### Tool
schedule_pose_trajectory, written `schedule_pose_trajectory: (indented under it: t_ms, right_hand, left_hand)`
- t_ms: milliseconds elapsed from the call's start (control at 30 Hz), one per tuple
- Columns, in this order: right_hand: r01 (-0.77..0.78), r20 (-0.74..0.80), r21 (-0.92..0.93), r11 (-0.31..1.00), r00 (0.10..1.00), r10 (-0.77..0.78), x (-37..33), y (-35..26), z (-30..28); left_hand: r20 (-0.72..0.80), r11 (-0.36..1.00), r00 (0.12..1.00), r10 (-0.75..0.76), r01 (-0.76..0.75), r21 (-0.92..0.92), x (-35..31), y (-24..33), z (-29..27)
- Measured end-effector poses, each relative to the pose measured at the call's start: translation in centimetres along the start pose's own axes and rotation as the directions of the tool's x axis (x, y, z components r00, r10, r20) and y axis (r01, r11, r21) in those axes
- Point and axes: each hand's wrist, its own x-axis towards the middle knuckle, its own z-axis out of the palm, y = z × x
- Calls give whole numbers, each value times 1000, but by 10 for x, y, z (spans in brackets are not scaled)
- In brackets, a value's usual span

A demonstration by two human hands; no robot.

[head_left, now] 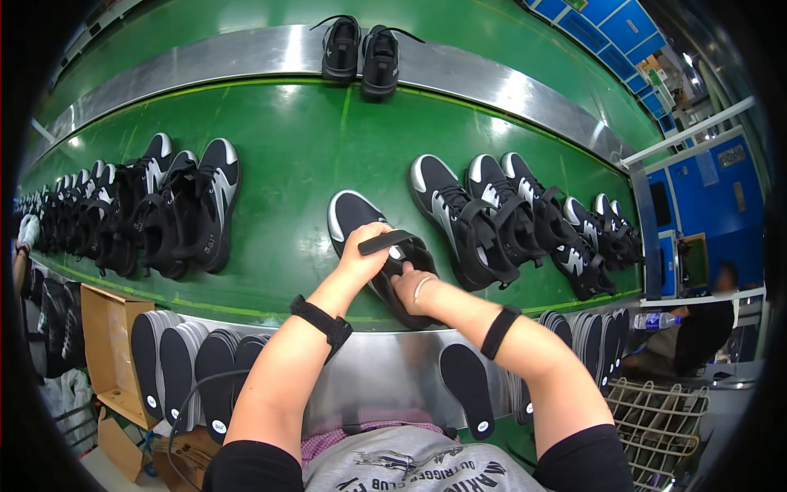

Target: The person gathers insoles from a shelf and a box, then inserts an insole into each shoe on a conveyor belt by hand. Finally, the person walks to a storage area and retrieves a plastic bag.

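Note:
A black sneaker [351, 211] with a silver-white toe cap lies in front of me on the green belt, toe pointing away and slightly left. My left hand [366, 249] is closed at its throat, by a black strap-like band that arches over the opening. At the heel collar, my right hand [416, 289] grips the shoe, its fingers partly hidden in the opening. Something pale shows inside between the hands. Just below, one black insole [466, 387] with a white round sticker rests against the metal edge.
Rows of matching sneakers stand at left [217, 205] and right [443, 197]. Another pair [361, 53] sits on the far metal rail. Stacks of insoles [176, 361] line the near edge beside a cardboard box [115, 344]. A wire basket [656, 418] and another person [705, 332] are at right.

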Motion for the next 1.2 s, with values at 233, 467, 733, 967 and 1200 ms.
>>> schedule_pose_trajectory:
  t_ms: [233, 467, 733, 967, 1200]
  right_hand:
    - [-78, -141, -273, 959, 989, 40, -3, -7, 11]
    - [-10, 198, 23, 1000, 980, 6, -72, -3, -21]
    - [254, -365, 551, 795, 930, -45, -36, 28, 9]
    - [449, -423, 892, 52, 788, 448, -12, 13, 21]
    - [713, -644, 659, -239, 699, 312, -66, 25, 39]
  left_hand:
    - [-23, 997, 1000, 7, -5, 80, 0, -3, 11]
    - [-41, 997, 999, -9, 12, 82, -2, 7, 4]
    - [17, 1000, 1000, 15, -15, 8, 0, -3, 3]
    - [28, 957, 961, 276, -277, 83, 2, -12, 1]
    - [-222, 817, 965, 141, 13, 577, -7, 56, -39]
